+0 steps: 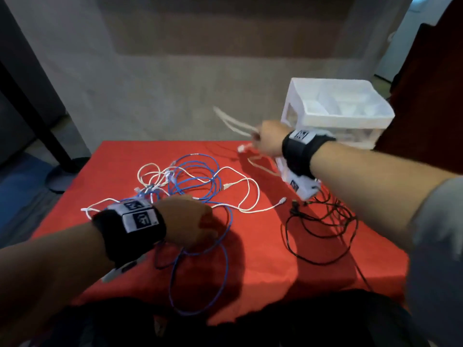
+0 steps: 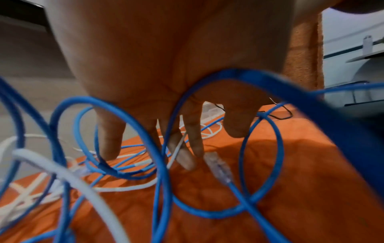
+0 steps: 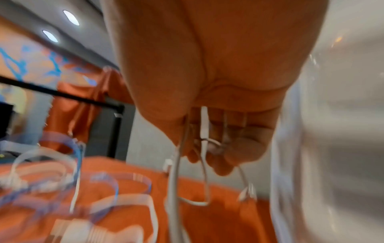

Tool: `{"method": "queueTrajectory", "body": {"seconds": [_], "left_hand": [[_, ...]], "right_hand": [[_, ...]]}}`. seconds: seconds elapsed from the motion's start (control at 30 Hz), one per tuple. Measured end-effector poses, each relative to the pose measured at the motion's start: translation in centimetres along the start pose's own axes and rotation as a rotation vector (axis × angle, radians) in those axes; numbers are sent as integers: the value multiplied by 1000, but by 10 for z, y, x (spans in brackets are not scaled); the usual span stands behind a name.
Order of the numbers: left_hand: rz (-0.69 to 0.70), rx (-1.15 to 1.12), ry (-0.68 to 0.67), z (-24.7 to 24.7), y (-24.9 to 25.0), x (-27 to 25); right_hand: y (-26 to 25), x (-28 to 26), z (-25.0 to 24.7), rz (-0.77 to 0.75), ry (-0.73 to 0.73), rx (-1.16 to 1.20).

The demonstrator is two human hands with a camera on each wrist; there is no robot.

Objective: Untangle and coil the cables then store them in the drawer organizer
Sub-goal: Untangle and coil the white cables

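Observation:
A tangle of blue cable [image 1: 200, 181] and white cables [image 1: 250, 194] lies mid-table on the red cloth [image 1: 263, 271]. My left hand [image 1: 198, 221] is on the tangle's near side. In the left wrist view its fingers [image 2: 108, 141] point straight down onto the cloth among loops of the blue cable [image 2: 116, 108]. A thin white strand [image 2: 176, 151] runs between two of them, beside a clear plug [image 2: 218, 167]. My right hand [image 1: 258, 139] is raised at the back right and grips a looped white cable [image 1: 233, 123], blurred. That cable [image 3: 204, 125] crosses its curled fingers [image 3: 234, 148].
The white drawer organizer [image 1: 350, 118], with open compartments on top, stands at the table's back right corner just behind my right hand. A loose black cable [image 1: 320, 226] sprawls on the right side of the cloth. Blue loops hang over the table's near edge.

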State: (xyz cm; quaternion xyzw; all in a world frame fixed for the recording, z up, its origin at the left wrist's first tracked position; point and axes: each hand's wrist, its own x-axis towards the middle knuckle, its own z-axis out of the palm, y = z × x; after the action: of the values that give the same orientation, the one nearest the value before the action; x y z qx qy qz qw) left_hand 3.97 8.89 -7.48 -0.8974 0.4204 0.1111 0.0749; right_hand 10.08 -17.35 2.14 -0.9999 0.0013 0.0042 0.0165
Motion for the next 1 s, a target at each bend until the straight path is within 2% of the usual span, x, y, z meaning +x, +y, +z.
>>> {"method": "queueTrajectory", "body": {"seconds": [0.1, 0.17, 0.23, 0.3, 0.37, 0.47, 0.5, 0.57, 0.63, 0.7, 0.8, 0.9, 1.0], "left_hand": [[-8, -38, -53, -10, -20, -16], [-23, -54, -56, -16, -28, -26], [-50, -120, -1, -20, -32, -33], [-36, -238, 157, -23, -30, -35], [-37, -460, 336, -27, -24, -34], [-107, -731, 528, -44, -10, -31], [-124, -778, 597, -53, -5, -30], [-146, -858, 699, -71, 6, -33], [-140, -915, 758, -85, 13, -34], [-128, -957, 807, -100, 21, -36], [-89, -973, 846, -121, 34, -39], [-35, -844, 874, -136, 41, -46], [-66, -747, 848, -137, 36, -56]], "right_hand": [[4, 1, 55, 107, -148, -55], [5, -1, 69, 153, -167, -48], [6, -1, 70, 169, -175, -49], [5, 0, 67, 155, -218, -17], [3, -5, 58, 131, -290, 56], [-1, -24, 39, 89, -355, 116], [-3, -32, 31, 60, -331, 95], [-10, -51, 12, -49, -186, 133], [-21, -72, -6, -158, -36, 433], [-31, -94, -24, -222, -12, 760], [-41, -122, -45, -362, -24, 818], [-41, -131, -62, -348, 49, 871], [-32, -139, -87, -238, 230, 977]]}}
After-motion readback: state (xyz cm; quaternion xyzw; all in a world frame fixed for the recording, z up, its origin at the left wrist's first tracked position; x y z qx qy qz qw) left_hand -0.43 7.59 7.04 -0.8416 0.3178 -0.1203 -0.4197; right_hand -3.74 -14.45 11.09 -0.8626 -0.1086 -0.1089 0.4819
